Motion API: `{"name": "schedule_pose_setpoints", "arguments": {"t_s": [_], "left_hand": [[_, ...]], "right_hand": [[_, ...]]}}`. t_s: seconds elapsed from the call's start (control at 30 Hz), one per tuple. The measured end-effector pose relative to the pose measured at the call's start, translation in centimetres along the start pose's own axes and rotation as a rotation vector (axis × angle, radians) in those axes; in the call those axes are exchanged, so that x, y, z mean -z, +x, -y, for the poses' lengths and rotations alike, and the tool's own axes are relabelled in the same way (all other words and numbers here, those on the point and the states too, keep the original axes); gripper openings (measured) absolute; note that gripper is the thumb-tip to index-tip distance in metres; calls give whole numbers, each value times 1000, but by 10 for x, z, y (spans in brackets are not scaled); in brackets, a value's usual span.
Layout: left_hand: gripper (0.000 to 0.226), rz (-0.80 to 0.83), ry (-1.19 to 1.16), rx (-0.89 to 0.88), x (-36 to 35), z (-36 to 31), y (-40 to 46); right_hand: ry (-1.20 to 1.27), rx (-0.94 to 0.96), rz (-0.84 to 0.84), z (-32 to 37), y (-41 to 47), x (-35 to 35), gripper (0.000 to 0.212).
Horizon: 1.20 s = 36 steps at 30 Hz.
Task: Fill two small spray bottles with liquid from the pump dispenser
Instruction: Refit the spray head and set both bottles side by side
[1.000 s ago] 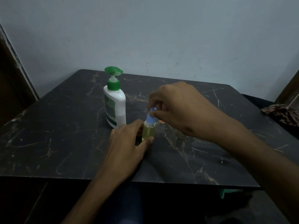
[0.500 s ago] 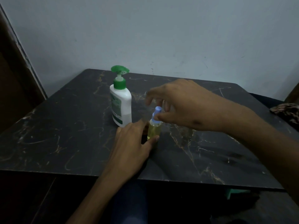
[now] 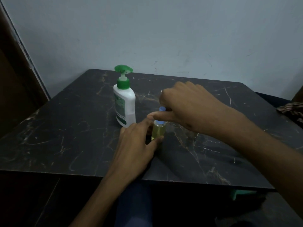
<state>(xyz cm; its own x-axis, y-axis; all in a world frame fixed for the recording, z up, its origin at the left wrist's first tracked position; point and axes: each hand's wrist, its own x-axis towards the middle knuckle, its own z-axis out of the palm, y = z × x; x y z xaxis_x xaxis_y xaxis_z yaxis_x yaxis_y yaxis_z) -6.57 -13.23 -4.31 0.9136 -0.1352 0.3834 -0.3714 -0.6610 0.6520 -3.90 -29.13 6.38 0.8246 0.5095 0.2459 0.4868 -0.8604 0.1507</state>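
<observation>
A small clear spray bottle (image 3: pixel 158 130) with yellowish liquid and a blue top stands upright on the dark marble table (image 3: pixel 65 136). My left hand (image 3: pixel 137 145) grips its lower body from the near left. My right hand (image 3: pixel 185 105) comes from the right and pinches the blue spray top between thumb and fingers. The white pump dispenser (image 3: pixel 125 104) with a green pump head stands just left and behind the bottle, untouched. Only one small bottle is visible; my right hand hides the table behind it.
A pale wall rises behind the table. Some patterned cloth (image 3: pixel 291 110) lies off the table's right edge. A dark wooden frame (image 3: pixel 18 71) runs along the left. A green object (image 3: pixel 242 193) shows under the table's front right edge.
My right hand has closed back onto the blue top, its thumb now laid across the bottle's neck. The left hand keeps its grip on the bottle. The view has shifted slightly.
</observation>
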Motion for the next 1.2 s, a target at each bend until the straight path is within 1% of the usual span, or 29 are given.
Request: {"name": "schedule_pose_setpoints", "arguments": {"t_s": [0.07,0.13,0.17,0.23,0.27,0.3,0.4,0.43,0.53,0.7,0.8,0.9,1.03,1.2], "left_hand": [[24,5,-1,2,0,0,0],[17,-1,-5,-2,-2,3,1],[16,-2,-5,-1,-2,4,2],[16,2,-1,1,-3,5,2],[17,5,-1,-1,-3,5,2],[17,6,-2,-2,-4,6,2],[18,-5,7,-7,-4,6,2],[18,-3,13,-5,-5,6,3],[18,4,13,-1,-5,7,3],[17,-7,16,-5,-5,7,3],[28,-12,10,-22,-4,6,2],[35,-2,19,-54,-4,6,2],[33,1,8,-85,-4,6,2],[28,8,32,-87,-5,8,2]], "right_hand": [[37,43,12,-4,-1,2,45],[117,104,65,-7,-2,7,17],[145,136,94,-7,-3,11,14],[167,168,125,-7,-2,13,28],[158,160,131,-7,-1,12,30],[142,152,132,-7,1,10,29],[134,114,103,-10,4,3,13],[136,109,95,-12,5,1,12],[166,104,84,-14,5,-3,18],[140,93,46,-14,7,-10,29],[123,63,17,-12,6,-16,33],[163,4,-15,-11,3,-21,40],[210,-55,-49,-9,-3,-24,34],[340,-152,-120,-6,-10,-33,32]]}}
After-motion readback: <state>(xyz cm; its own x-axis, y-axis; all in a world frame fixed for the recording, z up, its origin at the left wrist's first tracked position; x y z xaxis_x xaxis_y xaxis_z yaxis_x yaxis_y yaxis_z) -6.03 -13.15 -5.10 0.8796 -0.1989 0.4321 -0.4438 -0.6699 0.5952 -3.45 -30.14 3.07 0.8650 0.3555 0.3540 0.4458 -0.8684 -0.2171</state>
